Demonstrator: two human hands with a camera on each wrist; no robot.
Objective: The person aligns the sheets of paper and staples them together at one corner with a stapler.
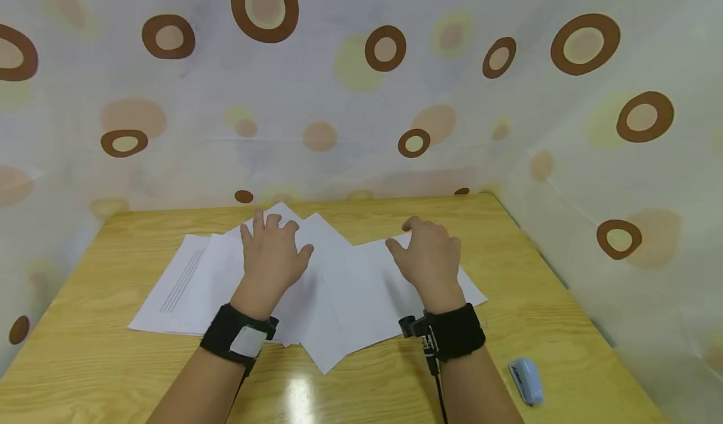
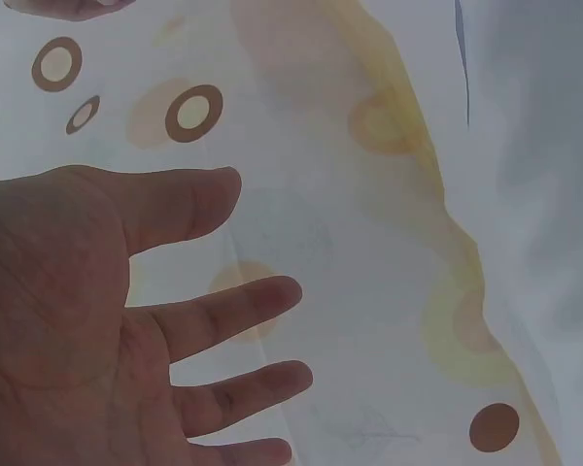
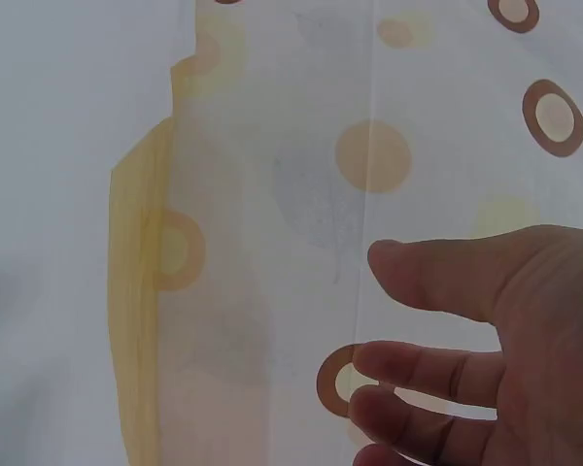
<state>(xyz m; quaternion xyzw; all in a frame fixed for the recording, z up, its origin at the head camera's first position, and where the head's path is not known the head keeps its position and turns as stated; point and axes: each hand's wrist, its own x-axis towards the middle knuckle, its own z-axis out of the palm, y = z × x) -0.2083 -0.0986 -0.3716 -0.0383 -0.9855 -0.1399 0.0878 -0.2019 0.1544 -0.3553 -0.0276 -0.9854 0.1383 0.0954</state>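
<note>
Several white paper sheets (image 1: 339, 298) lie fanned out and overlapping across the wooden table. Over the left part of them is my left hand (image 1: 272, 251), fingers spread and holding nothing. The left wrist view shows that palm (image 2: 53, 291) with the thumb and fingers apart. My right hand (image 1: 430, 258) hangs over the right end of the sheets, thumb apart from the fingers. In the right wrist view its fingers (image 3: 428, 374) bend slightly around bare air. Lines of print show on the leftmost sheet (image 1: 164, 305); the hands hide parts of the pages beneath.
A small light-blue stapler (image 1: 526, 380) lies on the table (image 1: 565, 349) to the right of my right forearm. A patterned cloth (image 1: 350, 98) with brown rings hangs behind the table and along its sides. Black bands with cameras wrap both wrists; cables run down from them.
</note>
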